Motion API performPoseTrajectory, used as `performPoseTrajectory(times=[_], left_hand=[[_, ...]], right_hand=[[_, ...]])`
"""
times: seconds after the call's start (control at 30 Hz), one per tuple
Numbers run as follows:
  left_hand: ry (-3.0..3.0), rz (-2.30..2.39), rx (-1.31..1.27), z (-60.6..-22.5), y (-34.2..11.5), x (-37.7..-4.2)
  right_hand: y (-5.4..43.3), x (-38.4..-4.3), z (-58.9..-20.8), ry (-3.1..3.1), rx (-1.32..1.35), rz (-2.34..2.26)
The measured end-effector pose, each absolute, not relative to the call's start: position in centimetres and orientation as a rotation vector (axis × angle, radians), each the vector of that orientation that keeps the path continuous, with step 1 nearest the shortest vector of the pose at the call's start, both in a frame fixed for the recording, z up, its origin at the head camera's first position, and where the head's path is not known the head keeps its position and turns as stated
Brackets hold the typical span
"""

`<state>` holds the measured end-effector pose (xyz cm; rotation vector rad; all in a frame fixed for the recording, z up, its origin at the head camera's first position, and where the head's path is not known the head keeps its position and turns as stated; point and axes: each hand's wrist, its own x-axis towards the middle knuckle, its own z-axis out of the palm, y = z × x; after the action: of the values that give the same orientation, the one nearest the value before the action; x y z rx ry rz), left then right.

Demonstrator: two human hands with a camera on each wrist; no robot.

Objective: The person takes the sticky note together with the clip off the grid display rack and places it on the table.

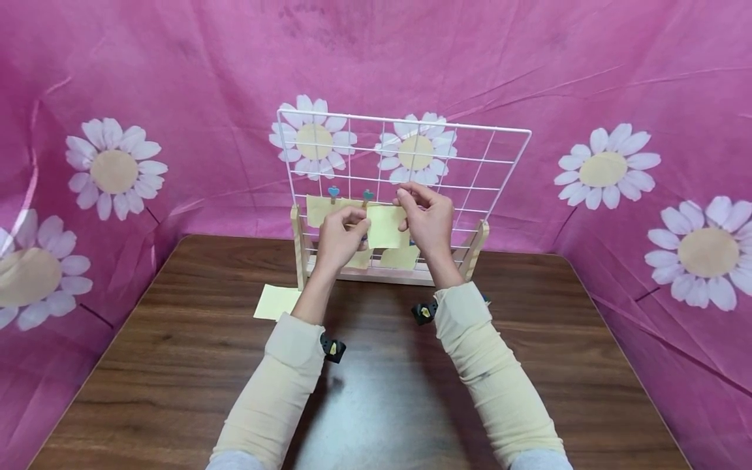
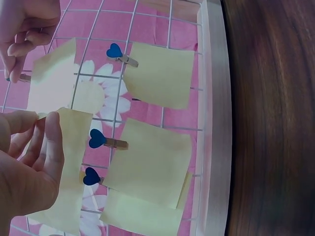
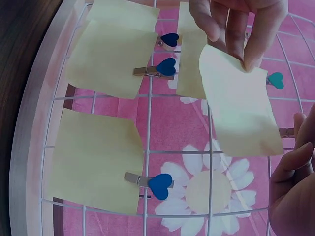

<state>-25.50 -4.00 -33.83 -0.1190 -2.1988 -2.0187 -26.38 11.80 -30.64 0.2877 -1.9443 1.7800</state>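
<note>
A yellow sticky note is held up against the white wire grid. My left hand pinches its upper left part between thumb and fingertips. At the note's right side my right hand pinches a small wooden clothespin, whose heart is mostly covered by the fingers. Other yellow notes hang lower on the grid, such as one note under a blue-heart clothespin. Behind my left hand, a green-heart clothespin and a blue-heart clothespin sit on the upper notes.
The grid stands in a wooden base with two uprights, toward the back of a brown wooden table. Beside its left upright lies a loose yellow note. Pink cloth with white flowers hangs behind and at both sides.
</note>
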Motion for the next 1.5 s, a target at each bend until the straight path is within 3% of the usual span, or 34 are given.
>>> performPoseTrajectory(times=[1.5], left_hand=[[-2.169, -2.09, -0.086, -36.2, -5.3, -24.5]], right_hand=[[15.6, -25.0, -34.9, -2.001, 0.233, 1.857]])
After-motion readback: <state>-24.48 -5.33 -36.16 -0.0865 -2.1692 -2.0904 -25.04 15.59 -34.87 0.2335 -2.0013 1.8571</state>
